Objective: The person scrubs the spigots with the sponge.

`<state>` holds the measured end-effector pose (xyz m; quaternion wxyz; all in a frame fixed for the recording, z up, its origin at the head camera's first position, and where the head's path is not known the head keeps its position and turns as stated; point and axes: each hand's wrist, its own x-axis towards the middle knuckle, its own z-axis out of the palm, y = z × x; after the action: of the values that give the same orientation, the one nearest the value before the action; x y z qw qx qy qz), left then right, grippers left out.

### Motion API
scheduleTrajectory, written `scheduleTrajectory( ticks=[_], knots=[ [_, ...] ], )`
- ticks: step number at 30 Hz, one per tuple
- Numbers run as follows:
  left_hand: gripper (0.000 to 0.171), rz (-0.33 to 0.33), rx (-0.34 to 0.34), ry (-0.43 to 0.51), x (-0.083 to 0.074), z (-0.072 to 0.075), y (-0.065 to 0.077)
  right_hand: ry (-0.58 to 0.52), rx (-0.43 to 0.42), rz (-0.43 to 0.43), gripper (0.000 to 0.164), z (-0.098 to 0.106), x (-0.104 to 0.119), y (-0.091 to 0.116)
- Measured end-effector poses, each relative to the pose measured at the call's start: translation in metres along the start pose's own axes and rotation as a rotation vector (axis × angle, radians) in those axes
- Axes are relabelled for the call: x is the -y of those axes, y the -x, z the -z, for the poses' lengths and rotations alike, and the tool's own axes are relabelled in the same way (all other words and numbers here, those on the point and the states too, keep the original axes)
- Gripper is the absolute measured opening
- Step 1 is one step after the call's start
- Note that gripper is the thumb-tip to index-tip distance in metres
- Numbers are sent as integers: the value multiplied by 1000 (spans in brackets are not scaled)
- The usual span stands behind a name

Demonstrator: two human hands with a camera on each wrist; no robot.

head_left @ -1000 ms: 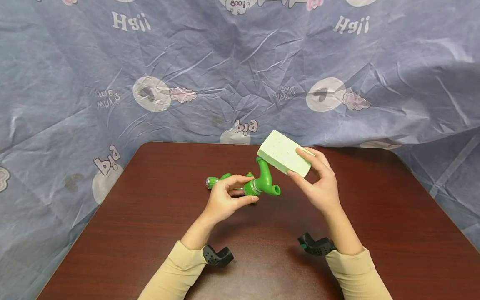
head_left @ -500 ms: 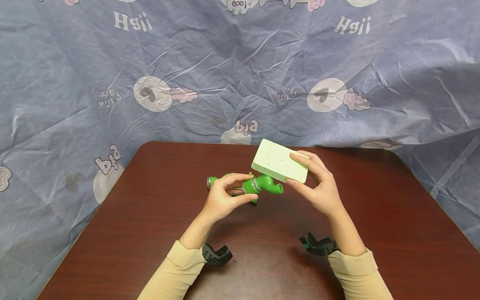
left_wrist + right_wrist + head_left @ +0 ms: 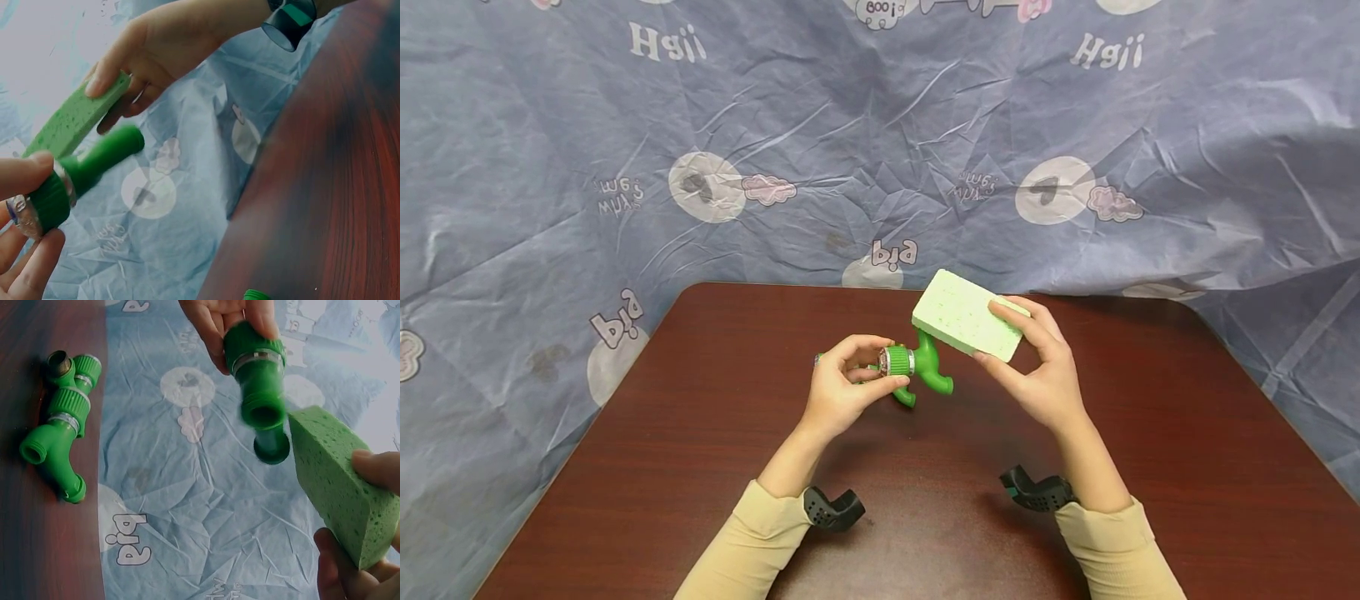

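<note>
In the head view my left hand (image 3: 838, 387) pinches a green two-spout tap (image 3: 927, 362) by its ribbed collar, between thumb and fingers. The tap has a silver ring and a clear, shiny end, and is held above the table. My right hand (image 3: 1048, 379) grips a pale green rectangular sponge (image 3: 966, 317) by its right end. The sponge's lower left edge overlaps the tap's upper spout in this view. From the right wrist, the sponge (image 3: 344, 481) stands close beside the blurred spouts of the tap (image 3: 261, 394).
A second green two-spout tap (image 3: 59, 447) with a brass inlet lies on the dark wooden table (image 3: 700, 467), partly hidden behind my left hand in the head view. Blue patterned cloth (image 3: 880, 150) hangs behind the table. Each wrist carries a black band (image 3: 835, 510).
My left hand has turned the tap, so its shiny collar end now shows and the front spout points lower. The sponge went down and left over the tap, then back up and right.
</note>
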<state>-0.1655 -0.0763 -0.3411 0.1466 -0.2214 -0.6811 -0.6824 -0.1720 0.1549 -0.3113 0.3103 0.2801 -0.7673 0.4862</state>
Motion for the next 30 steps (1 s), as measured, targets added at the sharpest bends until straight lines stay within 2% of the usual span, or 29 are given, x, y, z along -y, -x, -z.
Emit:
scheduleTrajectory(
  ticks=[6,13,19,24,28,30],
  knots=[
    [40,-57,-63,-50,-3,0,0,25,87,74,55,-7,-2,3],
    [41,-102,-51,-67,-4,-2,2,76,91,93,61,-19,-29,11],
    [43,-94,-24,-86,-6,-2,3,165,52,96,58,-21,-34,12],
    [42,-71,-19,-97,-8,-2,3,213,-31,82,57,-21,-35,11],
    [41,-60,-13,-104,-9,-1,2,159,-74,42,58,-19,-33,9],
    [41,-55,-9,-106,-9,0,2,128,-44,12,57,-17,-26,8]
  ],
)
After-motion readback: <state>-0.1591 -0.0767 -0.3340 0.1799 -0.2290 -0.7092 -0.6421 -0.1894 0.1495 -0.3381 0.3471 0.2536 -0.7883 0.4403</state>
